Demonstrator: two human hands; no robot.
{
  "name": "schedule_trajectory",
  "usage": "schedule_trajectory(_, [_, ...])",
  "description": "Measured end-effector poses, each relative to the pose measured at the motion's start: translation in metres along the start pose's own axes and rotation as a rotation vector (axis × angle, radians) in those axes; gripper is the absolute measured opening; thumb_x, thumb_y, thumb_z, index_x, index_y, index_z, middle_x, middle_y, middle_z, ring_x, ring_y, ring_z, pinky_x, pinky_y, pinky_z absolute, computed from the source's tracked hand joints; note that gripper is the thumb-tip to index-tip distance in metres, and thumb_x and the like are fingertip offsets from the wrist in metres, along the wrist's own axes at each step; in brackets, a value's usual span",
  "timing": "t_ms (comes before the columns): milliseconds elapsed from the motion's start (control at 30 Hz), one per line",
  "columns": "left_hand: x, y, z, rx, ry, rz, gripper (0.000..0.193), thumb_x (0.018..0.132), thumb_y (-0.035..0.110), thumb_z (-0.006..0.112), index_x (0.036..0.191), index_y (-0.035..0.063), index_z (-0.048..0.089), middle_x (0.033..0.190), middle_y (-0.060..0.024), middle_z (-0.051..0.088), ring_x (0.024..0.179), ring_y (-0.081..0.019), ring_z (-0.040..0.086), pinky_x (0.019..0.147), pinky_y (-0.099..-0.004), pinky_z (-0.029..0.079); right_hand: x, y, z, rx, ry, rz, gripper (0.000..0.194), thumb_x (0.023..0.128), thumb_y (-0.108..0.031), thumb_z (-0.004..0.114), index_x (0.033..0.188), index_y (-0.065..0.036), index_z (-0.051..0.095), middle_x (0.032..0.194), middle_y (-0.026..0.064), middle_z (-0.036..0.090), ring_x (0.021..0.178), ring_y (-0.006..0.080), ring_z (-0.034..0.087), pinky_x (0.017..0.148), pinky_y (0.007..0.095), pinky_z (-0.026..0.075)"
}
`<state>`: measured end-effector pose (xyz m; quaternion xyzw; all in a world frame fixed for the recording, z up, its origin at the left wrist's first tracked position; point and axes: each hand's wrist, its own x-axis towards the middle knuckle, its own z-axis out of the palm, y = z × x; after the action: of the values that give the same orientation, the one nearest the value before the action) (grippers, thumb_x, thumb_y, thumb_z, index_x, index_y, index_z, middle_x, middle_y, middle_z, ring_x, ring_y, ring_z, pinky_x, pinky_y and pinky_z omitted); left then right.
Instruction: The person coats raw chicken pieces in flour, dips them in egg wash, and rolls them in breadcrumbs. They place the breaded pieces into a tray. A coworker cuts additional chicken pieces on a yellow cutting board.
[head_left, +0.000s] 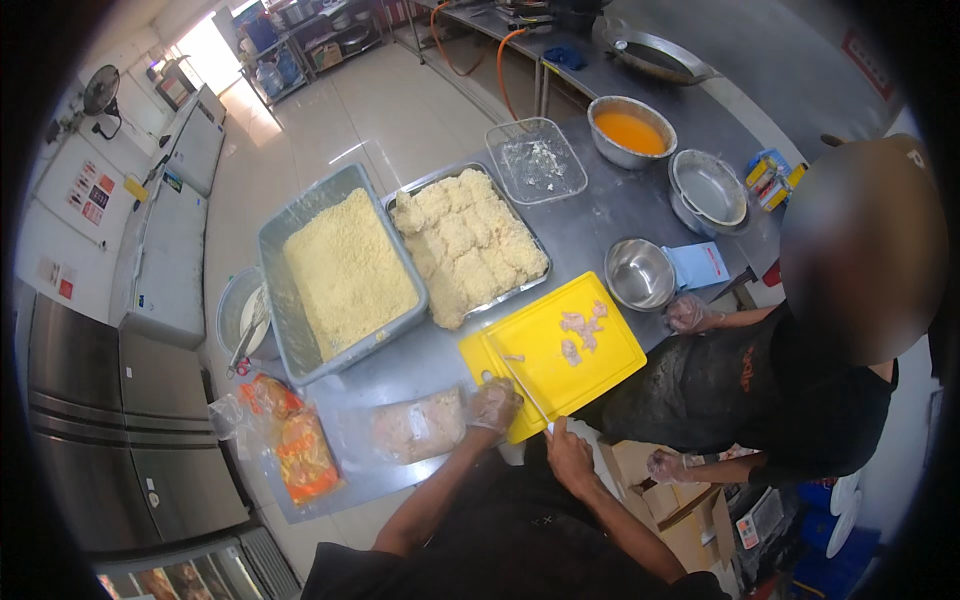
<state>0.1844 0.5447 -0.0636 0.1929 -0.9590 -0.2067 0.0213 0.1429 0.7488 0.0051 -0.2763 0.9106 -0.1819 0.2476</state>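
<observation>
My right hand (570, 454) is closed on the white handle of a kitchen knife (531, 391), whose blade lies over the yellow cutting board (615, 360). Gloved in clear plastic, my left hand (496, 405) rests at the board's near left edge, its fingers curled; whether it holds anything is hidden. Beyond the blade, small pieces of raw meat (577, 326) lie on the board, with a thin strip (514, 358) close to the blade. Left of my left hand is a clear bag of pale raw meat (420, 426) bearing a label.
A grey tub of yellowish crumbs (349, 277) and a metal tray of crumb-coated pieces (472, 232) stand beyond the board. Steel bowl (640, 274), orange-liquid basin (630, 133) and orange-printed bag (304, 457) are nearby. A co-worker with gloved hands (686, 313) stands at the right.
</observation>
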Motion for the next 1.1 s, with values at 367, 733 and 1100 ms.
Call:
schedule_trajectory(367, [0.070,0.033,-0.034,-0.555,0.303,0.008,0.032,0.095,0.034,0.066,0.089,0.0027,0.070,0.093,-0.0197,0.070,0.087,-0.0387,0.067,0.076,-0.0504,0.052,-0.046,0.053,-0.052,0.135,0.133,0.279,0.037,0.106,-0.033,0.052,0.119,0.001,0.051,0.094,0.0351,0.068,0.093,0.0552,0.065,0.080,0.0622,0.049])
schedule_trajectory(733, [0.036,0.020,-0.035,-0.545,0.395,-0.026,0.017,0.098,0.019,0.060,0.108,0.0138,0.074,0.097,-0.0125,0.074,0.089,-0.0297,0.071,0.078,-0.0430,0.057,-0.041,0.053,-0.084,0.185,0.068,0.183,0.034,0.105,-0.032,0.055,0.112,0.001,0.053,0.092,0.0339,0.067,0.089,0.0546,0.065,0.072,0.0592,0.049])
schedule_trajectory(1100, [0.057,0.020,-0.071,-0.314,-0.052,-0.256,0.026,0.094,0.033,0.067,0.108,0.0114,0.073,0.107,-0.0139,0.074,0.089,-0.0283,0.072,0.078,-0.0398,0.057,-0.032,0.055,-0.074,0.262,0.013,0.099,0.034,0.105,-0.033,0.054,0.112,0.001,0.055,0.097,0.0327,0.067,0.094,0.0561,0.063,0.078,0.0604,0.048])
